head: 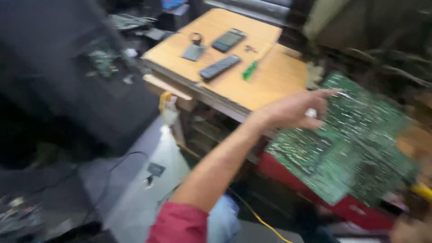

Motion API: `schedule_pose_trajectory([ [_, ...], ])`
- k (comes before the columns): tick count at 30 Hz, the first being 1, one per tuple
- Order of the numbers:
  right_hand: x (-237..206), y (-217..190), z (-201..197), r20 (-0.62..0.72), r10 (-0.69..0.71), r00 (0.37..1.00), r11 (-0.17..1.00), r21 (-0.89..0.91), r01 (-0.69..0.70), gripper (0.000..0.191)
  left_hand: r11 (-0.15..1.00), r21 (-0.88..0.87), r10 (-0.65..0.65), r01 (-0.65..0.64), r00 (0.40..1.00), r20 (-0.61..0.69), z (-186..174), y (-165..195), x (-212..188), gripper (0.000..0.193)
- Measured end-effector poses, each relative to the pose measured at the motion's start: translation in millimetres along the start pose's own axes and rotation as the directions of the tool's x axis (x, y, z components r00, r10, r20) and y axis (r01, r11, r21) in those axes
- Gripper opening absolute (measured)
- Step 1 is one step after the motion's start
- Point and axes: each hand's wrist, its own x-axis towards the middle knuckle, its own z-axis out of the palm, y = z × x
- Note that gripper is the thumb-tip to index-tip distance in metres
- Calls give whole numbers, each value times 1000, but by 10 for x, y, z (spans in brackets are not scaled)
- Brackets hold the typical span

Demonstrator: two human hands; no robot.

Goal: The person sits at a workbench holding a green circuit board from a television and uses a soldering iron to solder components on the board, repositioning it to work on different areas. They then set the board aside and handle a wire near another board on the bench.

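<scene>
Left hand (294, 110), centre-right of frame, fingers spread loose, rests on green circuit board (346, 139). Right hand: out of frame. Positioning step; next needs firm edge grip.

whole view motion-blurred, green circuit board (355, 144) soldering unreadable, hand (411, 230) at bottom right corner cut off

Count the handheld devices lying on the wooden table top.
2: a dark remote control near the table's middle, and a dark flat handset beyond it toward the far edge. The frame is blurred, so smaller ones may go unseen.
</scene>
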Motion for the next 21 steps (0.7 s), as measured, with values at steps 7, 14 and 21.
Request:
schedule_pose_trajectory([
  [7, -12, -33, -91, 26, -6, 1000, 999, -31, 6, 2, 999, -34, -19, 21, 998, 59, -107, 74, 3, 19],
  [14, -34, -242, 169, 99, -60, 993, 952, -294, 87, 5, 999, -20, -38, 40, 995, 95, -128, 149, 31, 17],
  [21, -47, -241, 219, 119, -29, 992, 926, -372, 72, 5, 999, -20, 36, -35, 995, 95, -154, 119, 49, 17],
])
